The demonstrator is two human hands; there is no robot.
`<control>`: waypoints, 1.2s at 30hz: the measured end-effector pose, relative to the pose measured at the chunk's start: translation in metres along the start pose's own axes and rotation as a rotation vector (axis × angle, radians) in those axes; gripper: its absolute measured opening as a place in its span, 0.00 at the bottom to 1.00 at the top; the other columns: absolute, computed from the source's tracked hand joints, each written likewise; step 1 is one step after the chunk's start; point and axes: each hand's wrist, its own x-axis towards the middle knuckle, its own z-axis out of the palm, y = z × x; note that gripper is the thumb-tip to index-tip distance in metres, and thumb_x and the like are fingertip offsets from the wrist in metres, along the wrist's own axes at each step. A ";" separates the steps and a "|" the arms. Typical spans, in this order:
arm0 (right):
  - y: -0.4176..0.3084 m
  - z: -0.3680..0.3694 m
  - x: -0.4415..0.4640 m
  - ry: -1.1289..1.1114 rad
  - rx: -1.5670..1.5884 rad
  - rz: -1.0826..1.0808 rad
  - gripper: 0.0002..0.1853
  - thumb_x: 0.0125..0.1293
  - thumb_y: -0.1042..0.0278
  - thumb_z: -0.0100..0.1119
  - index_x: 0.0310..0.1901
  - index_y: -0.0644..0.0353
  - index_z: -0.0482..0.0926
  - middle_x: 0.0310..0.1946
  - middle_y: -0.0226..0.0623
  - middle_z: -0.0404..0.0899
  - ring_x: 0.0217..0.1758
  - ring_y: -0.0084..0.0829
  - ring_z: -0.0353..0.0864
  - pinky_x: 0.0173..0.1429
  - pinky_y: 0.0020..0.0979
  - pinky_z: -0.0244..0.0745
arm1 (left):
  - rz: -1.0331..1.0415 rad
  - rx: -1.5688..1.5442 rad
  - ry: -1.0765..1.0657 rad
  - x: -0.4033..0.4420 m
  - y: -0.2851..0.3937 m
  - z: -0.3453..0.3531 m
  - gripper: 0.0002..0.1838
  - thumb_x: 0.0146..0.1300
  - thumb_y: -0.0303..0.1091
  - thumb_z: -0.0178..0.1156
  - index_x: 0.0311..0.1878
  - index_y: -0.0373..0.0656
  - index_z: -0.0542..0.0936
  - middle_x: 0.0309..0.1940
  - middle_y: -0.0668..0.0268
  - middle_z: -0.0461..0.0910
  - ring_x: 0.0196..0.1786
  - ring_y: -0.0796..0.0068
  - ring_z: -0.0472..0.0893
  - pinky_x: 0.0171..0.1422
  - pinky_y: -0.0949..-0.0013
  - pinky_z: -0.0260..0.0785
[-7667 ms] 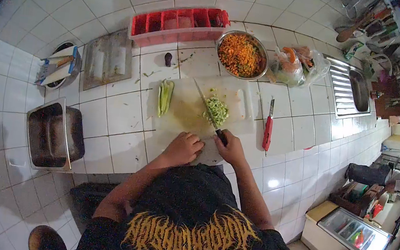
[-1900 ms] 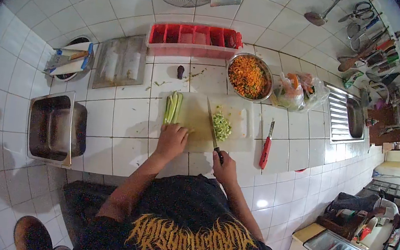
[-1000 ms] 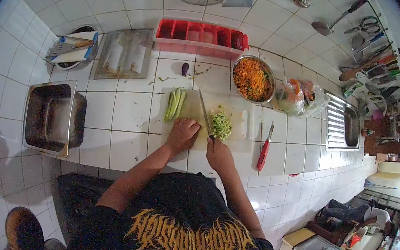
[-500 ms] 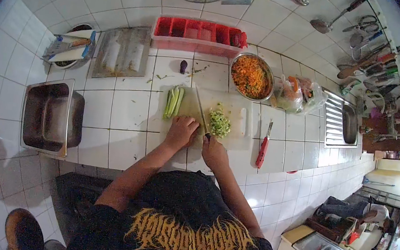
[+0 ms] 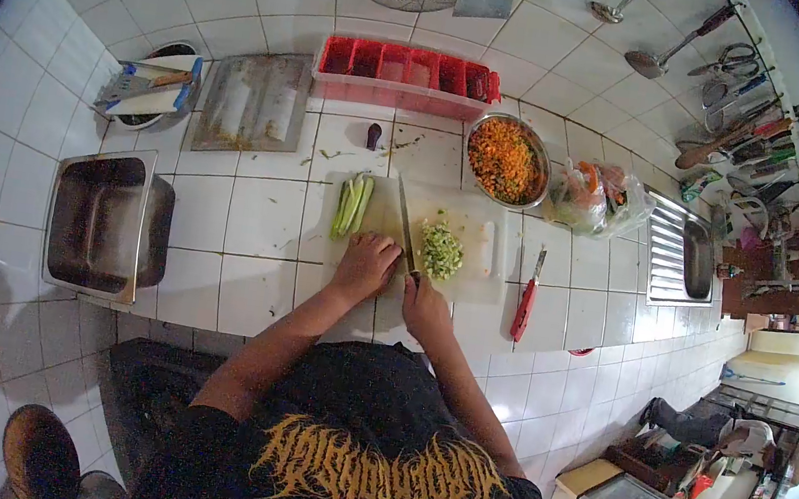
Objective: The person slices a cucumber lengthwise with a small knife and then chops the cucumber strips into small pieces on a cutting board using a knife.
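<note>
My right hand (image 5: 427, 311) is wrapped round the handle of a long knife (image 5: 406, 218), whose blade points away across the pale cutting board (image 5: 479, 285). My left hand (image 5: 367, 264) rests on the board left of the blade, its fingers bent together; whatever may be under them is hidden. Just beyond it lie several long green vegetable strips (image 5: 353, 205) at the board's left side. A heap of chopped green pieces (image 5: 442, 250) sits right of the knife.
A metal bowl (image 5: 507, 160) of chopped orange vegetables stands behind the board, beside plastic bags (image 5: 600, 199). A red-handled knife (image 5: 526, 297) lies right. Behind are a red compartment box (image 5: 407, 77) and dark vegetable piece (image 5: 373, 136). Sinks (image 5: 110, 224) (image 5: 696, 256) flank the counter.
My left hand has moved from the board's near edge onto the board beside the strips. The knife has shifted left of the chopped heap, still in my right hand. The view has shifted.
</note>
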 end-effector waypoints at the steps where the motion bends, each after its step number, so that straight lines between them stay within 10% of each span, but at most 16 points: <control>1: 0.000 -0.002 0.001 0.028 -0.005 -0.040 0.22 0.79 0.52 0.44 0.45 0.68 0.74 0.30 0.66 0.81 0.37 0.68 0.82 0.43 0.63 0.75 | 0.016 -0.021 0.029 -0.001 -0.003 0.004 0.10 0.60 0.34 0.64 0.45 0.45 0.81 0.45 0.62 0.77 0.52 0.55 0.77 0.59 0.50 0.64; 36: -0.025 -0.034 -0.008 -0.150 -0.126 0.026 0.25 0.79 0.49 0.41 0.46 0.68 0.75 0.34 0.63 0.84 0.41 0.61 0.86 0.46 0.59 0.80 | -0.015 -0.014 0.012 -0.014 -0.014 0.009 0.12 0.58 0.31 0.64 0.46 0.46 0.81 0.47 0.63 0.77 0.53 0.57 0.77 0.62 0.48 0.64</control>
